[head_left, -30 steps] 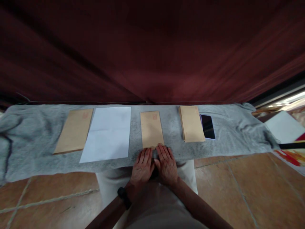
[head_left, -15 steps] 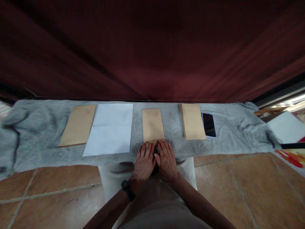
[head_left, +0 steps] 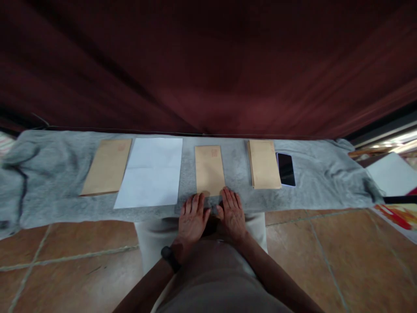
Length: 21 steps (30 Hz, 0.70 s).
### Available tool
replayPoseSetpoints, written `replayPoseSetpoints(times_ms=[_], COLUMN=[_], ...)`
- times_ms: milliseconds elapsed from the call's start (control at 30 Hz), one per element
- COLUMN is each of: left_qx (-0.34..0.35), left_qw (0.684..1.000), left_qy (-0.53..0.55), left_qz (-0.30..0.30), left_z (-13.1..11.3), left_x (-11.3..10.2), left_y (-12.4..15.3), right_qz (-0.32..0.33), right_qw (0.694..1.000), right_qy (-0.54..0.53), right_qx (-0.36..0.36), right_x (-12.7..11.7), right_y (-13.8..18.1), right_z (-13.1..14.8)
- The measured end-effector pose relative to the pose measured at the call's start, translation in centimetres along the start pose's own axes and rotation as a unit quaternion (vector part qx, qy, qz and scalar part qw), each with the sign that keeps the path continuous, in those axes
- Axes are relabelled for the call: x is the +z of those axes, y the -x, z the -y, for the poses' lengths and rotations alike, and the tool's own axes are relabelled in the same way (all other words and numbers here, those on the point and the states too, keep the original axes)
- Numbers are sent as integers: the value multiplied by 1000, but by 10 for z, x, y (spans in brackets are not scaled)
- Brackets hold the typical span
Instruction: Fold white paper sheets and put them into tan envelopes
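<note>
A brown envelope (head_left: 210, 169) lies flat on the grey cloth (head_left: 58, 191) right in front of me. My left hand (head_left: 191, 218) rests flat, fingers stretched out, with its fingertips at the envelope's near left corner. My right hand (head_left: 233, 212) lies flat too, fingers apart, touching the near right corner. Neither hand holds anything. A dark watch is on my left wrist.
Left of the middle envelope lie a white sheet of paper (head_left: 150, 172) and another brown envelope (head_left: 107, 166). To the right sit a stack of brown envelopes (head_left: 263, 164) and a dark phone (head_left: 286, 169). A dark red curtain (head_left: 208, 65) hangs behind. Tiled floor lies below.
My hands have drawn slightly apart and back toward me, from side by side on the envelope's near edge to its two near corners. The envelope stays put.
</note>
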<state>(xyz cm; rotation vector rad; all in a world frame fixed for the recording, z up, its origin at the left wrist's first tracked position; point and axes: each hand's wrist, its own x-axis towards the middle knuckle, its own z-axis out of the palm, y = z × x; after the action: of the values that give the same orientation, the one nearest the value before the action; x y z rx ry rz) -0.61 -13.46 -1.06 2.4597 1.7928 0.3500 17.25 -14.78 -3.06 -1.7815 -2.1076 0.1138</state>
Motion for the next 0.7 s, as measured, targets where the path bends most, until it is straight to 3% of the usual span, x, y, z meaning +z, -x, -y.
replayPoseSetpoints(times_ms=[233, 467, 567, 700], left_qx=[-56, -132, -181, -271], left_qw=[997, 983, 965, 913], left_qy=[40, 115, 186, 301], left_qz=[-30, -62, -35, 42], left_z=[-1, 2, 8, 16], left_x=[-11, 1, 1, -8], left_y=[-16, -42, -54, -68], right_qz=[-6, -14, -20, -21], right_qw=[1000, 1000, 1000, 1000], right_qy=[11, 11, 8, 7], right_qx=[6, 11, 14, 14], right_x=[2, 0, -1, 0], right_y=[0, -2, -2, -2], right_z=[3, 5, 6, 5])
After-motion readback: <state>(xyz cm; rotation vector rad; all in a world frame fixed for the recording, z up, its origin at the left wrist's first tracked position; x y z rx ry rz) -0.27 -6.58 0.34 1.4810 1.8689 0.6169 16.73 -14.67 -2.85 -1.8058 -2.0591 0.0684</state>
